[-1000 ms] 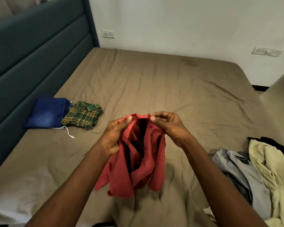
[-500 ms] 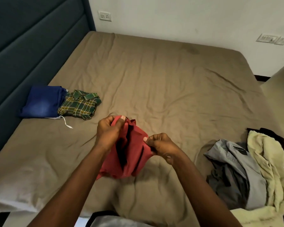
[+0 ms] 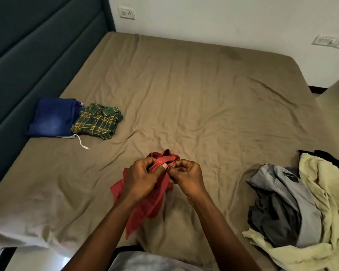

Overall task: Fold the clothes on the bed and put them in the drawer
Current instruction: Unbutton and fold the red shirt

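Over the near middle of the bed [image 3: 184, 90], both hands grip a bunched red garment [image 3: 155, 200]. Left hand [image 3: 141, 182] has fingers curled round the cloth, thumb pressed on top; right hand [image 3: 188, 178] pinches an edge, touching the left thumb. Garment hangs down toward the sheet. Folded blue jeans [image 3: 51, 118] and folded green plaid shirt [image 3: 97, 121] lie touching near the headboard [image 3: 27, 55]. Unfolded pile at right: grey shirt [image 3: 294, 202], pale yellow garment [image 3: 325, 192].
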`<state>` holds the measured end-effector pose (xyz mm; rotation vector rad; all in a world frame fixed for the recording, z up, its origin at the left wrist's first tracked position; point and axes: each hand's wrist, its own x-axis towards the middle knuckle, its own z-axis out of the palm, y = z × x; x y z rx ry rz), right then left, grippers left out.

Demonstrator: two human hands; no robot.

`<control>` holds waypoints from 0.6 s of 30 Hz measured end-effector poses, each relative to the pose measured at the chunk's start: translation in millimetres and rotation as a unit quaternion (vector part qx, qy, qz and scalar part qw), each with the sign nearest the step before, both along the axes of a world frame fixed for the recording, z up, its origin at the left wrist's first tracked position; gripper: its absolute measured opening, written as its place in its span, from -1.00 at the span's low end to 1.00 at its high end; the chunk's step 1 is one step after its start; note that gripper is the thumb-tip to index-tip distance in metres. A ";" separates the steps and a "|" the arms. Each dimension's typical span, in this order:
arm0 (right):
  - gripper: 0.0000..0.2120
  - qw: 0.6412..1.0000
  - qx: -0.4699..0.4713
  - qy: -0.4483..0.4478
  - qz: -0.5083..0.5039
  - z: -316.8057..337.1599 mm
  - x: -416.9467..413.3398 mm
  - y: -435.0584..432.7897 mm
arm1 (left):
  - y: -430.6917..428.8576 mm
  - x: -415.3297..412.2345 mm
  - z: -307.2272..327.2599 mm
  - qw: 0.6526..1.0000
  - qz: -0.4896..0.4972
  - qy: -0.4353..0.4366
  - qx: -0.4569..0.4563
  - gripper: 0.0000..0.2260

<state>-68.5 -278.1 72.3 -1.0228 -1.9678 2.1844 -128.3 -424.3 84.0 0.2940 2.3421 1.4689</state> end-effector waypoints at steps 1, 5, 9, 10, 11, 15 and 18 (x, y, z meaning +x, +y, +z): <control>-0.96 1.000 0.023 0.000 0.005 -1.3 0.4 -1.1 | 1.3 1.3 -0.6 0.999 0.003 0.035 -0.024 -0.82; -0.97 1.000 0.019 0.009 -0.013 -1.8 4.3 -5.7 | 3.4 3.9 -5.2 0.993 0.017 0.093 -0.073 -0.76; -0.94 1.000 0.013 0.007 -0.003 4.8 5.5 -4.9 | 1.2 7.6 -10.6 0.999 0.015 0.039 -0.005 -0.73; -0.93 1.000 0.024 0.009 0.006 5.9 5.1 -4.5 | 1.1 7.6 -11.9 1.000 0.019 0.018 0.015 -0.73; -0.91 0.999 0.042 0.012 0.015 6.2 4.7 -4.6 | 0.9 7.4 -13.1 0.999 0.027 0.003 0.029 -0.73; -0.89 0.992 0.122 0.028 0.027 6.2 3.1 -9.3 | 6.4 8.4 -10.8 0.996 0.085 -0.017 0.026 -0.68; -0.92 0.986 0.161 0.039 0.023 7.2 1.1 -10.7 | 14.2 10.5 -5.0 0.992 0.127 -0.012 0.000 -0.74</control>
